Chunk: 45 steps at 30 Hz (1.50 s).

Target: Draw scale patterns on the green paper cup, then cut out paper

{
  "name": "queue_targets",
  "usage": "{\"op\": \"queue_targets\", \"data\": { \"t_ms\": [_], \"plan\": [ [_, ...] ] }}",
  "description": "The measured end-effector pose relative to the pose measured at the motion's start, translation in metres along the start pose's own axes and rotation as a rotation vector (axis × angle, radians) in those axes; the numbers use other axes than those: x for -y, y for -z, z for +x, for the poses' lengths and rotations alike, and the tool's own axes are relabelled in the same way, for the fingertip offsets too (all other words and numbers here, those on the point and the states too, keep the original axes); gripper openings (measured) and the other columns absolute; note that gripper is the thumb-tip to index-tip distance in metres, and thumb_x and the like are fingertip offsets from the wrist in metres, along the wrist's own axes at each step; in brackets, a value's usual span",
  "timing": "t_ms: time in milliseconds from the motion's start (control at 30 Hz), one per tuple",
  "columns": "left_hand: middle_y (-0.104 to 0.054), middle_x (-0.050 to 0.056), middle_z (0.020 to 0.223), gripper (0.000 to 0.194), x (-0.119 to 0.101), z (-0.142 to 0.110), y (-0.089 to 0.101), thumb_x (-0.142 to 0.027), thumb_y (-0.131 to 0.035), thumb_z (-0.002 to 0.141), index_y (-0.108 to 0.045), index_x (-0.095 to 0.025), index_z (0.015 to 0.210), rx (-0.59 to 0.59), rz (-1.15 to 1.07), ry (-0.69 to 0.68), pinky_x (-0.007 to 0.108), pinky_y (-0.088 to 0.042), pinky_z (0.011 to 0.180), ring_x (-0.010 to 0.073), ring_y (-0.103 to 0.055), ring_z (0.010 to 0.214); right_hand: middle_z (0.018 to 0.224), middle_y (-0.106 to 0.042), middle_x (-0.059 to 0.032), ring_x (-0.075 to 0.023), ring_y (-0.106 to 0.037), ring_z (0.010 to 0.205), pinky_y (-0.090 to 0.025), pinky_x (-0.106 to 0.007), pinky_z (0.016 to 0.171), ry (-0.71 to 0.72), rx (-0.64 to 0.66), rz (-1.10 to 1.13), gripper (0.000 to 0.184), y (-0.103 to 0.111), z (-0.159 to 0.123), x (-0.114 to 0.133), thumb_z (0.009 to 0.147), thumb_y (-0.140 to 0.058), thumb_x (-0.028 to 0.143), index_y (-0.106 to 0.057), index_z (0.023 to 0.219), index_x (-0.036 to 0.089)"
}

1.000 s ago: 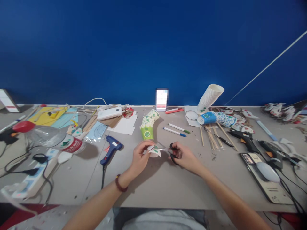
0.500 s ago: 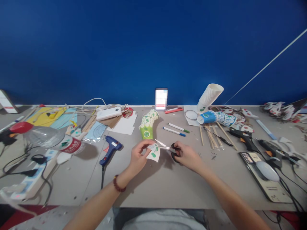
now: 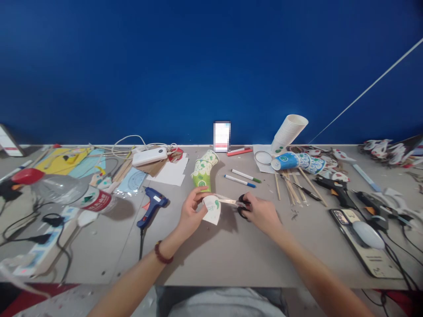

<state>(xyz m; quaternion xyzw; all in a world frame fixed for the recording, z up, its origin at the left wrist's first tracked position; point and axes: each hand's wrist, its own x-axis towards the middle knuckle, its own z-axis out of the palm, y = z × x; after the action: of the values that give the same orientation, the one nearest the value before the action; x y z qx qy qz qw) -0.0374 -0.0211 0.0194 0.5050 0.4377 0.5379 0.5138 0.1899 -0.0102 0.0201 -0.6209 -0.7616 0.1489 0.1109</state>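
Between the fingers and thumb of my left hand point(image 3: 193, 209) is a white piece of paper point(image 3: 212, 210) with green leaf prints, held up above the table. My right hand point(image 3: 262, 213) is closed round the black handles of a pair of scissors point(image 3: 231, 201). The scissor blades point left and reach the paper's upper right edge; how far they cut into it I cannot tell. Just behind my left hand lies a stack of green-patterned paper cups point(image 3: 205, 167) on its side. A brown bead bracelet sits on my left wrist.
A blue glue gun point(image 3: 152, 204) and a red-capped plastic bottle point(image 3: 71, 189) lie to the left. Markers point(image 3: 240, 181), wooden sticks point(image 3: 292, 189), blue-patterned cups point(image 3: 287, 162) and upright white cups point(image 3: 289, 134) are behind and right. A mouse point(image 3: 368, 235) rests on a phone point(image 3: 380, 264).
The paper has turned in my left hand, so a flatter, larger face shows below the blades. The scissors shifted slightly right, their blades opening and then drawing closer together.
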Motion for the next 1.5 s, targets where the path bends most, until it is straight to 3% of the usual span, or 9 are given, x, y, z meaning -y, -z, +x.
{"op": "queue_targets", "data": {
  "t_ms": [300,533,1067,1300,1500],
  "plan": [
    [-0.070,0.010,0.093,0.046,-0.001,0.004,-0.001,-0.029,-0.066,0.075,-0.045,-0.016,0.113,-0.009,-0.082,0.070,0.029,-0.048,0.078,0.0182,-0.064,0.089,0.071,-0.065,-0.0020,-0.0142,-0.056,0.057,-0.026,-0.023,0.050,0.092,-0.178,-0.132,0.014,-0.008,0.000,-0.009,0.075,-0.054,0.026,-0.060,0.087,0.020],
    [-0.070,0.010,0.092,0.046,-0.001,0.003,0.000,-0.032,-0.069,0.072,-0.049,-0.015,0.109,0.008,-0.136,0.128,0.026,-0.050,0.071,0.0179,-0.065,0.084,0.062,-0.061,-0.0014,-0.0124,-0.054,0.054,-0.026,-0.022,0.049,0.209,-0.336,-0.182,0.010,-0.009,-0.001,-0.012,0.074,-0.054,0.020,-0.062,0.081,0.018],
    [-0.070,0.009,0.089,0.046,-0.007,0.005,-0.001,-0.030,-0.073,0.069,-0.051,-0.015,0.106,-0.006,-0.196,0.166,0.024,-0.050,0.065,0.0149,-0.064,0.075,0.051,-0.055,0.0007,-0.0112,-0.049,0.047,-0.020,-0.023,0.046,0.313,-0.439,-0.289,0.010,-0.008,-0.004,-0.013,0.080,-0.054,0.022,-0.061,0.077,0.017],
    [-0.070,0.009,0.088,0.044,-0.010,0.006,0.001,-0.028,-0.074,0.068,-0.053,-0.016,0.105,0.037,-0.211,0.174,0.028,-0.048,0.073,0.0178,-0.065,0.082,0.050,-0.054,0.0005,-0.0111,-0.048,0.049,-0.020,-0.025,0.048,0.422,-0.486,-0.292,0.019,-0.004,-0.004,-0.016,0.086,-0.048,0.022,-0.060,0.071,0.016],
    [-0.070,0.009,0.089,0.041,-0.006,0.006,0.004,-0.030,-0.069,0.073,-0.053,-0.016,0.108,0.066,-0.110,0.117,0.030,-0.046,0.078,0.0183,-0.064,0.085,0.051,-0.055,0.0003,-0.0117,-0.050,0.052,-0.020,-0.025,0.050,0.398,-0.450,-0.296,0.015,-0.006,-0.002,-0.017,0.083,-0.050,0.020,-0.060,0.071,0.017]
  ]
}}
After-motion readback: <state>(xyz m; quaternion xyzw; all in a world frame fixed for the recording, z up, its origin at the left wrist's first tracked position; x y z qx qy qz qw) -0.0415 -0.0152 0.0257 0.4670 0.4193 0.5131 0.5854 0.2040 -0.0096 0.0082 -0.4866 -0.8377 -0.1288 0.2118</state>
